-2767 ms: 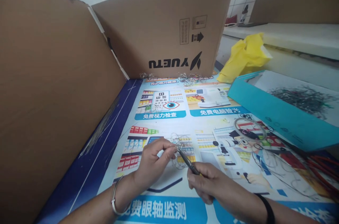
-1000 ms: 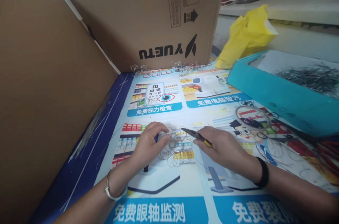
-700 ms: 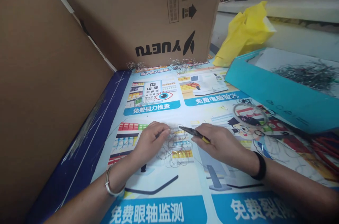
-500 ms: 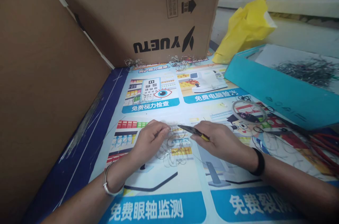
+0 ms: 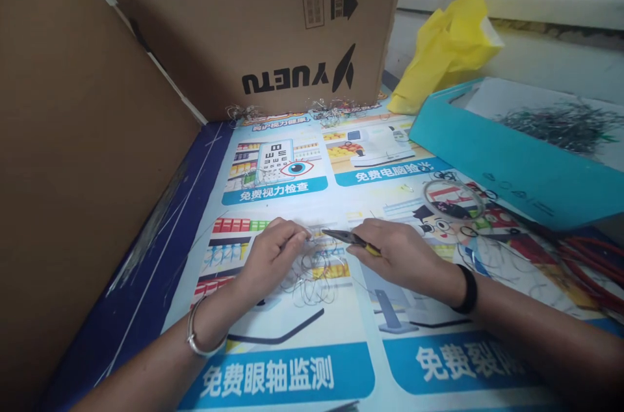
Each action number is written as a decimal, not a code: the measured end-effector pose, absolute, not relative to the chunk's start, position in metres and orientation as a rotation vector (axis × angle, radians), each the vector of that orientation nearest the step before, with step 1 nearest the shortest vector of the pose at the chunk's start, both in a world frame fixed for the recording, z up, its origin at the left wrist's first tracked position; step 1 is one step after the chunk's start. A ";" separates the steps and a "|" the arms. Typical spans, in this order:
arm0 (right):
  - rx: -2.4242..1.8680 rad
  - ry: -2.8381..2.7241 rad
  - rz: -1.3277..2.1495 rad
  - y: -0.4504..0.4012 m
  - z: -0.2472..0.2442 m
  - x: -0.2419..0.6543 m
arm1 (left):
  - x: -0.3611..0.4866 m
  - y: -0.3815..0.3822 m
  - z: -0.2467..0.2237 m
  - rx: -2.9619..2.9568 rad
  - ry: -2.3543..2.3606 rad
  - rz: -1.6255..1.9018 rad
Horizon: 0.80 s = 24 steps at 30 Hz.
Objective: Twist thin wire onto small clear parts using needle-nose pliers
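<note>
My left hand [image 5: 277,255], a silver bangle at its wrist, pinches the end of a thin wire near the middle of the printed sheet [image 5: 341,327]. My right hand [image 5: 402,255], with a black band at the wrist, is closed round the pliers [image 5: 347,238]. The pliers' dark tips point left and lie a short way from my left fingertips. Between and below both hands spreads a loose tangle of thin wire [image 5: 314,279]. Whether the pliers' jaws grip any wire is too small to tell.
Cardboard panels [image 5: 234,22] stand at the left and back, with small wire tangles [image 5: 336,110] at their foot. A teal box [image 5: 507,158] of wire bits sits at the right, before a yellow bag [image 5: 443,48]. A clear ring [image 5: 453,199] and red-handled tools [image 5: 592,266] lie nearby.
The whole view has shifted slightly, so things appear a little further left and up. Both hands keep nearly the same pose, with the pliers still by my left fingertips.
</note>
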State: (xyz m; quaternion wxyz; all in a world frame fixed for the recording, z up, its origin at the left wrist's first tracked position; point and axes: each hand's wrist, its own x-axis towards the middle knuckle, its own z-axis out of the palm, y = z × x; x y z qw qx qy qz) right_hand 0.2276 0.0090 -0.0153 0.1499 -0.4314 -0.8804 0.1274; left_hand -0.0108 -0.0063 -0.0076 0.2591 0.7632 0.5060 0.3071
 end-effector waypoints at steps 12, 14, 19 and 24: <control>-1.235 -2.545 0.340 0.009 -0.016 0.227 | -0.012 -0.007 -0.012 2.085 1.370 0.846; -1.233 -2.541 0.339 0.009 -0.016 0.227 | -0.012 -0.007 -0.012 2.089 1.372 0.847; -1.231 -2.543 0.321 0.009 -0.017 0.228 | -0.012 -0.006 -0.011 2.092 1.374 0.853; -1.229 -2.551 0.322 0.008 -0.016 0.228 | -0.012 -0.006 -0.012 2.076 1.376 0.850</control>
